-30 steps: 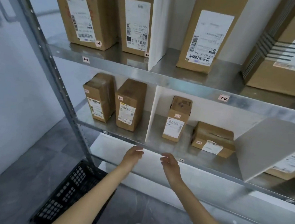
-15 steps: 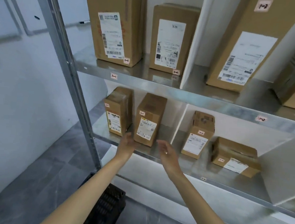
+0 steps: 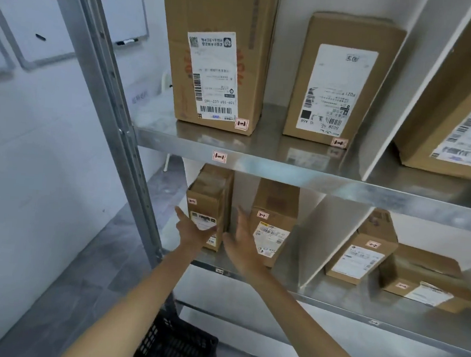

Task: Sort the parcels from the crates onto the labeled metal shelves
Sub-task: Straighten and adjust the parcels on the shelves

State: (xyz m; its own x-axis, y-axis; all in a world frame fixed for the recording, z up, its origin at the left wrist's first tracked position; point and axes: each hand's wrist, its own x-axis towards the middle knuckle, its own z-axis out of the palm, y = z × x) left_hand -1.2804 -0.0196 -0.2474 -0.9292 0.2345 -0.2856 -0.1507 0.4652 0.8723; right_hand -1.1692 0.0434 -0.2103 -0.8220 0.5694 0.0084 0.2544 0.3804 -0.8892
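Lower shelf (image 3: 332, 300), left bay: two upright parcels stand apart, leaving a narrow vertical gap between them. The right hand (image 3: 241, 243) occupies the mouth of that gap, fingers spread, partly in front of the right-hand parcel (image 3: 276, 207). The left hand (image 3: 195, 231) lies flat against the front face of the left-hand parcel (image 3: 209, 201). Left of that parcel, a thin strip of open shelf runs to the steel upright (image 3: 124, 128). The white divider panel (image 3: 306, 238) closes the bay on the right. Overhead, the upper shelf edge (image 3: 314, 171) leaves little clearance above the parcel tops. Below, a black crate (image 3: 177, 347) stands on the floor beside the upright.
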